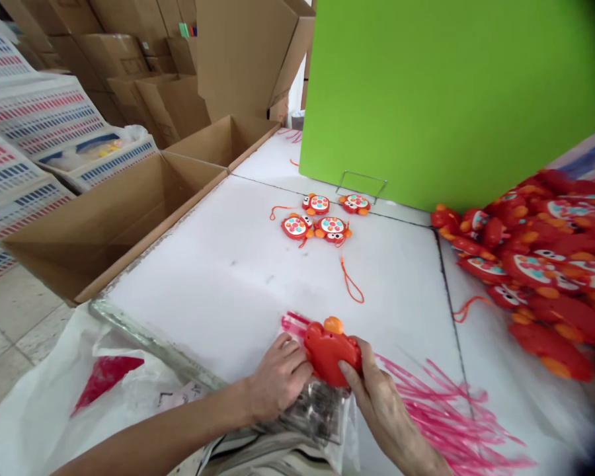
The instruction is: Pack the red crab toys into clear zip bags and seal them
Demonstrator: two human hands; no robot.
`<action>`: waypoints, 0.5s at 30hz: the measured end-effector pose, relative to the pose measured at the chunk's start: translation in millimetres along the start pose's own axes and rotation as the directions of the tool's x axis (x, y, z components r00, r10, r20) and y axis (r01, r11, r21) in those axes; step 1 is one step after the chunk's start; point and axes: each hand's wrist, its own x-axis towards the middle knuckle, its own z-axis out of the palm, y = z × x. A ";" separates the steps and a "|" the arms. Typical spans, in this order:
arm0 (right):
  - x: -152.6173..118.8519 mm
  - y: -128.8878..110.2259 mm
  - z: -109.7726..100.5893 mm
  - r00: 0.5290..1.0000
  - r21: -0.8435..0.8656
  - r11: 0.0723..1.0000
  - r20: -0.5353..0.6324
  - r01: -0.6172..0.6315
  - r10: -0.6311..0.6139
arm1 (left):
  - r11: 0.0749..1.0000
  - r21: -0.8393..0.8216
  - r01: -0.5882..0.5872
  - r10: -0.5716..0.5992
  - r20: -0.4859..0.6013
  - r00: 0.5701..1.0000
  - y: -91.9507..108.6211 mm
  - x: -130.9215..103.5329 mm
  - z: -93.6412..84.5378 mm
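Note:
A red toy turtle (330, 354) with an orange head or foot on top is held near the table's front edge, its plain red back facing up. My right hand (377, 396) grips it from the right, thumb on the back. On its left side, my left hand (280, 380) is closed, with curled fingers beside the toy; what they pinch is hidden. Just beyond these fingers shows a bright pink plastic strip (295, 324). Beneath both hands lies a clear plastic bag or packet with a dark patch (322, 410).
Several red toy turtles (331, 228) with dotted shells lie mid-table near an orange cord loop (352, 284). A large turtle pile (550, 258) fills the right. Pink strips (441, 416) lie front right. Open cardboard boxes (129, 205) border the left; a green panel (426, 86) stands behind.

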 end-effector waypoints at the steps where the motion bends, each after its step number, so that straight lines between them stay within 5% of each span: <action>1: -1.9 1.9 -3.2 1.000 -0.010 1.000 0.003 0.004 -0.004 | 0.999 -0.033 0.026 -0.026 -0.017 1.000 -0.6 -0.1 -7.2; 4: -6.2 6.1 -13.3 0.997 -0.035 0.998 0.048 0.060 -0.058 | 0.954 -0.202 0.223 -0.242 -0.074 0.967 -6.2 2.9 -30.2; 7: -9.9 11.3 -18.8 0.992 -0.080 0.990 0.063 0.114 -0.109 | 0.710 -0.416 0.568 -0.605 0.052 0.794 -14.4 11.5 -44.1; 9: -12.5 17.4 -19.8 0.984 -0.129 0.976 0.050 0.177 -0.172 | 0.531 -0.494 0.689 -0.676 0.244 0.696 -17.8 18.7 -43.5; 11: -14.3 24.0 -21.3 0.963 -0.183 0.946 0.043 0.269 -0.266 | 0.459 -0.531 0.712 -0.636 0.364 0.681 -18.3 25.1 -37.0; 15: -7.7 20.5 -29.0 0.888 -0.245 0.855 0.075 0.457 -0.453 | 0.401 -0.598 0.694 -0.630 0.370 0.683 -12.6 30.5 -23.3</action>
